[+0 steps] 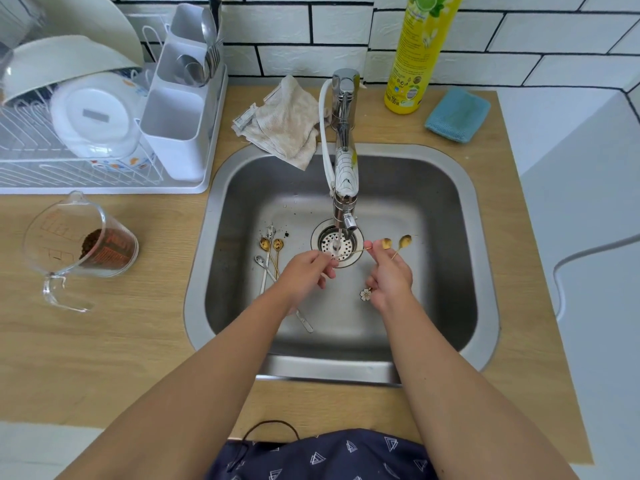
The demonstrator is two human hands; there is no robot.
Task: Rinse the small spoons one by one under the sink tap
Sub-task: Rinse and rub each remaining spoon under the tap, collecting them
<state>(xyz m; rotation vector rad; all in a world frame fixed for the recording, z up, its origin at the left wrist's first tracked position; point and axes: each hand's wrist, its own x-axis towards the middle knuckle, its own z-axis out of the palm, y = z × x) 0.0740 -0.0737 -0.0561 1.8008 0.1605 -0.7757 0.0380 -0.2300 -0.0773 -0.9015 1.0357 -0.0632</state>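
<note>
Water runs from the chrome tap point(344, 157) onto the drain strainer point(336, 243) of the steel sink point(242, 209). My right hand point(391, 280) grips two small gold spoons point(403, 241) with bowls pointing up and right; a flower-shaped handle end point(365, 294) sticks out below the palm. My left hand point(306, 271) pinches the thin handle of a gold spoon point(360, 250) that reaches from my fingertips across the stream towards my right hand. Several more small spoons point(272, 252), gold and silver, lie dirty on the sink floor left of the drain.
A dish rack point(79, 168) with bowls and a white cutlery holder point(180, 109) stands at the left. A glass measuring jug point(83, 247) with brown grounds lies on the wooden counter. Behind the sink are a beige cloth point(284, 123), a yellow detergent bottle point(415, 57) and a blue sponge point(457, 114).
</note>
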